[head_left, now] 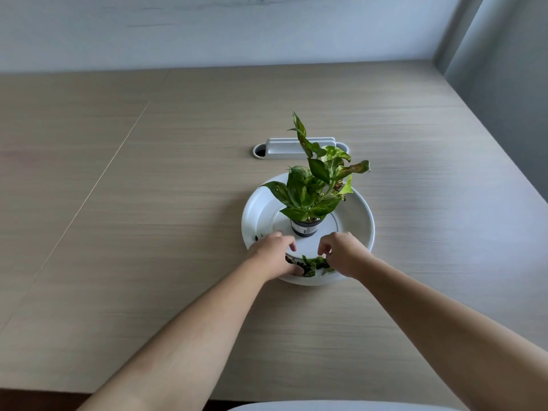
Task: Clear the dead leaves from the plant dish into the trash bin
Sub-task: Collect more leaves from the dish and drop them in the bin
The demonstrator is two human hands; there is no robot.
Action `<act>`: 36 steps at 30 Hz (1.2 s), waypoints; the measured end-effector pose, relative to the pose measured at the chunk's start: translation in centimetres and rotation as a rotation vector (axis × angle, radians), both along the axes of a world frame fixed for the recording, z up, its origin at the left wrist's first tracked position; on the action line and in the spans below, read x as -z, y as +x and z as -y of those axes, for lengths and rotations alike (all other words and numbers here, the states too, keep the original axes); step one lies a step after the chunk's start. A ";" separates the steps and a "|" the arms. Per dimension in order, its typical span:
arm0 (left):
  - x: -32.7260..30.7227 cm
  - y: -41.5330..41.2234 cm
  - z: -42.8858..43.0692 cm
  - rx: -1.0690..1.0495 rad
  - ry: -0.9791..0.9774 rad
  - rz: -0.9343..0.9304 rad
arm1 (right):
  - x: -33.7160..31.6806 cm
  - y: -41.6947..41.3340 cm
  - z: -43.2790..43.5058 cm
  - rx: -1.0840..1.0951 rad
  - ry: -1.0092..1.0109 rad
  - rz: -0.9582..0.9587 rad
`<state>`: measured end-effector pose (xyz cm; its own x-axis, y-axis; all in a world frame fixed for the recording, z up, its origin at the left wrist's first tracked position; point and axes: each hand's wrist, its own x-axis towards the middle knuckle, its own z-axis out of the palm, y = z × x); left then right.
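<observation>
Between both hands, at the near rim of the white plant dish: a small pile of dead leaves, dark and green scraps lying inside the dish. Left hand rests on the near-left rim, fingers curled down, thumb side touching the left end of the pile; can't tell whether it grips any of it. Right hand sits just right of the pile, fingers bent and loosely curled, fingertips at the leaves; nothing visibly pinched. Hands are close but apart, pile in the gap. A few dark bits lie on the dish just beyond the left hand. Potted plant stands upright in the dish centre, just beyond both hands. Further out on the wood table: white cable grommet. Trash bin not identifiable in view.
</observation>
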<state>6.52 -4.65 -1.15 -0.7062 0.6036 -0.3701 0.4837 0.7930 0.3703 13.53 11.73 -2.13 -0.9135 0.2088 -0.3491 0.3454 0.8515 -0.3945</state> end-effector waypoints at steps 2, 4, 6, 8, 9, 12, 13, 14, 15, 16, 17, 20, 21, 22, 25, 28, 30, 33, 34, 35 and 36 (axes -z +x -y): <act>0.0 0.2 -0.6 0.015 -0.045 0.007 | 0.1 0.0 0.0 -0.020 0.020 0.019; 0.2 0.5 -1.1 0.017 -0.066 0.000 | 0.3 0.1 0.3 -0.054 0.037 0.042; 0.6 0.9 -1.6 0.013 -0.074 -0.027 | 0.5 0.3 0.8 -0.073 0.048 0.055; 1.0 1.1 -2.0 0.011 -0.077 -0.066 | 0.8 0.1 1.2 -0.088 0.067 0.055; 1.2 1.3 -2.0 0.009 -0.072 -0.083 | 1.0 0.0 1.3 -0.092 0.072 0.053; 1.7 1.5 -2.0 -0.003 -0.030 -0.084 | 1.3 -0.3 1.4 -0.108 0.061 0.047; 1.8 1.5 -2.0 -0.010 -0.012 -0.077 | 1.4 -0.3 1.5 -0.114 0.060 0.053; 1.9 1.4 -2.0 -0.013 0.000 -0.068 | 1.4 -0.3 1.5 -0.114 0.060 0.063; 2.0 1.4 -2.1 -0.015 0.008 -0.062 | 1.4 -0.3 1.6 -0.104 0.054 0.074; 2.0 1.3 -2.1 -0.021 0.012 -0.049 | 1.3 -0.3 1.6 -0.087 0.040 0.082; 2.0 1.2 -2.2 -0.029 0.021 -0.027 | 1.3 -0.3 1.6 -0.066 0.019 0.085; 2.3 1.0 -2.2 -0.086 0.070 0.061 | 1.2 -0.3 1.2 0.026 -0.065 0.074; 2.3 0.9 -2.1 -0.108 0.097 0.085 | 1.0 -0.3 0.9 0.069 -0.101 0.068; 2.2 0.8 -2.0 -0.137 0.133 0.108 | 0.8 -0.3 0.6 0.119 -0.141 0.059; 1.5 0.0 -1.3 -0.243 0.259 0.165 | -0.3 -0.3 -0.5 0.258 -0.262 0.018; 0.6 -1.0 -0.2 -0.319 0.350 0.206 | -1.4 -0.1 -1.0 0.335 -0.330 -0.011; 0.4 -1.5 0.6 -0.367 0.405 0.242 | -1.9 0.1 -0.9 0.373 -0.362 -0.024; 0.3 -1.6 1.3 -0.387 0.440 0.273 | -2.1 0.7 -0.5 0.418 -0.373 -0.037; 0.2 -1.5 1.4 -0.377 0.438 0.278 | -2.3 1.0 -0.4 0.426 -0.372 -0.042; 0.1 -1.4 1.3 -0.366 0.438 0.284 | -2.4 1.2 -0.3 0.429 -0.367 -0.044; -0.1 -1.1 1.2 -0.355 0.439 0.289 | -2.6 1.5 -0.4 0.433 -0.361 -0.054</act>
